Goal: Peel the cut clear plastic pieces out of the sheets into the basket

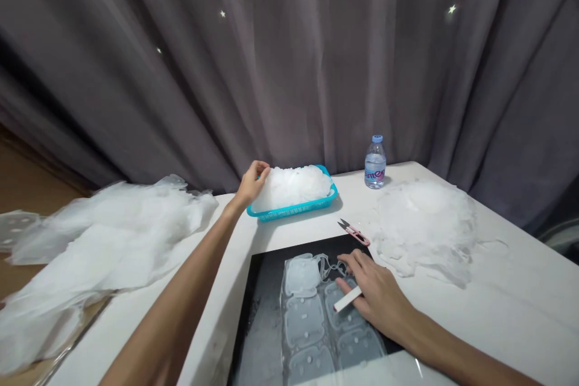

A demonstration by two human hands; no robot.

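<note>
My left hand (252, 181) reaches to the far side of the table and its fingers curl round the left end of a heap of thin white translucent pieces (292, 185) piled in a turquoise basket (294, 211). My right hand (373, 294) lies on a black mat (265, 301), fingers spread over a translucent sheet of moulded pieces (312, 319), with a small white stick (347, 299) held between two fingers. A tangle of thin white thread lies at the sheet's top edge by my fingertips.
Small pink thread snips (354, 231) lie just behind the mat. A water bottle (375, 163) stands at the back. A flat pile of white translucent pieces (423, 223) spreads on the right. Crumpled white plastic (99, 241) covers the left side. Grey curtains hang behind.
</note>
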